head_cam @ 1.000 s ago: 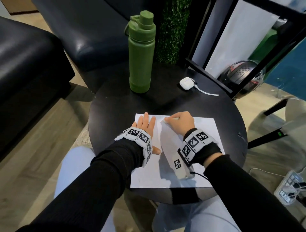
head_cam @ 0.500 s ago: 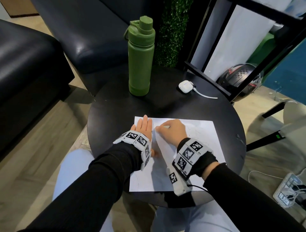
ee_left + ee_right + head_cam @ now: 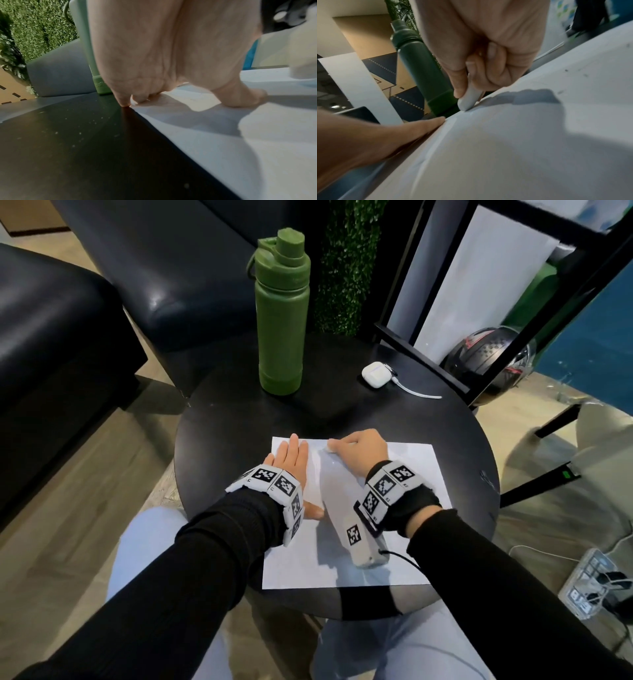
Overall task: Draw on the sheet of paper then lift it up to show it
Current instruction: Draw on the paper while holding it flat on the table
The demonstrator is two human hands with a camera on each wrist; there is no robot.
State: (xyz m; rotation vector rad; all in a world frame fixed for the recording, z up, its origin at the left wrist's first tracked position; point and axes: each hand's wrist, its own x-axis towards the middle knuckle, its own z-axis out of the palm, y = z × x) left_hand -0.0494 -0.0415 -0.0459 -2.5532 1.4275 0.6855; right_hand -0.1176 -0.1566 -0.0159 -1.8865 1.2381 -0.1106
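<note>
A white sheet of paper (image 3: 404, 474) lies flat on the round black table (image 3: 233, 419). My left hand (image 3: 291, 457) presses flat on the sheet's left part, fingers straight, thumb spread toward me; the left wrist view shows the fingertips (image 3: 126, 102) at the paper's (image 3: 223, 135) far left edge. My right hand (image 3: 359, 450) is curled near the sheet's far edge. In the right wrist view it pinches a short white chalk-like stick (image 3: 469, 100), tip touching the paper (image 3: 522, 142). Faint marks show on the sheet.
A tall green bottle (image 3: 281, 313) stands at the table's far side. A white earbud case (image 3: 376, 374) with a cable lies at the far right. Dark sofas sit left and behind, a black frame and a helmet (image 3: 486, 361) at the right, a power strip (image 3: 589, 583) on the floor.
The right hand slid left along the sheet's far edge, then back slightly right. The left hand stays pressed on the paper. The head view shifted a little.
</note>
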